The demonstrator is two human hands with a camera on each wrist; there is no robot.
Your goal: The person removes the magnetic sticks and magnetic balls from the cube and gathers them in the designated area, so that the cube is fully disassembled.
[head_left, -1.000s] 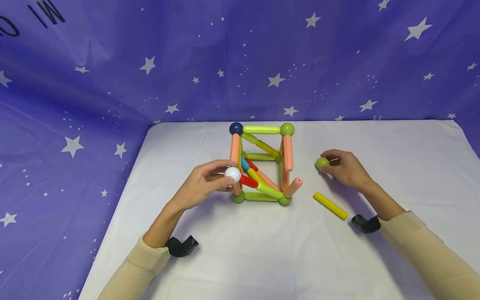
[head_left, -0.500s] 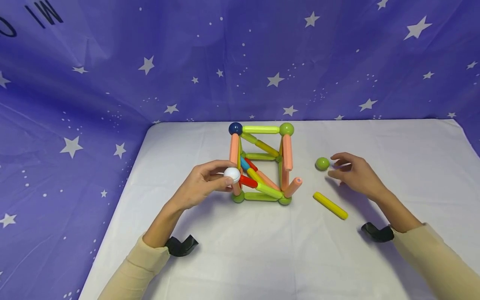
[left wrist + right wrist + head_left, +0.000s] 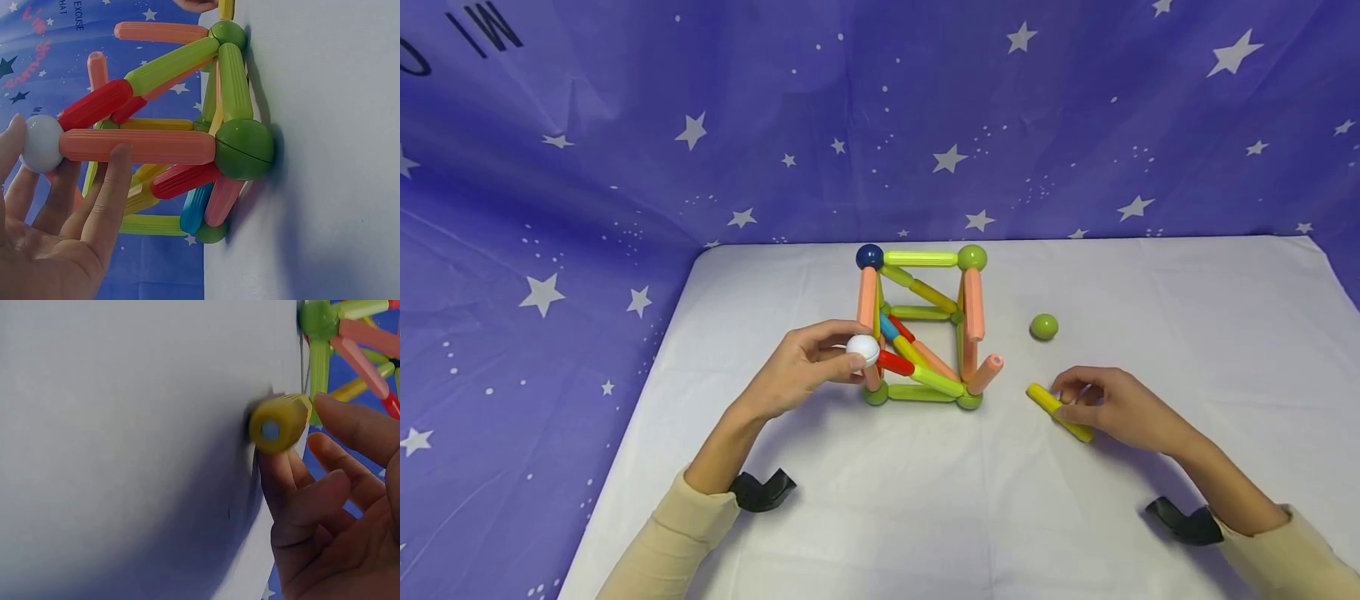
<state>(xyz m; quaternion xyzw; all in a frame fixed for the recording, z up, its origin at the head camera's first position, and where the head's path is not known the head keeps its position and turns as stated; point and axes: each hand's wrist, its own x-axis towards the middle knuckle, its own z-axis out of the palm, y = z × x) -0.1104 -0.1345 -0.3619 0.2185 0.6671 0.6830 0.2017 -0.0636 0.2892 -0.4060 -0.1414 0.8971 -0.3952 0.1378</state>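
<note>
Pinches a white ball (image 3: pixel 862 349) between the thumb and fingers of the left hand (image 3: pixel 797 375), with the grip narrowed to the ball's width. In the left wrist view, reaches one fingertip to a salmon rod (image 3: pixel 169 147) running from that ball to a green corner ball (image 3: pixel 244 149) on the white-covered counter (image 3: pixel 940 500). Meets also, at the white ball, a red rod (image 3: pixel 895 362) sloping down to the right of the left fingers and continued end to end by a lime rod (image 3: pixel 938 382). Has the rest of an open frame (image 3: pixel 908 350) of coloured rods and balls just to the right of and beyond the left fingers, topped by a dark blue ball (image 3: pixel 869 257) beyond them.

Holds a yellow rod (image 3: pixel 1042 397) in the right hand (image 3: pixel 1127 408), with thumb and fingers drawn narrow about the middle. Shows one end poking out to the left of the right fingers and the other on the near side of the thumb. Cannot tell whether raised or touching the counter. Has a loose green ball (image 3: pixel 1043 327) on the counter beyond the right fingers, apart from them. Faces a starry blue backdrop (image 3: pixel 895 183) well beyond the fingers of both hands.
</note>
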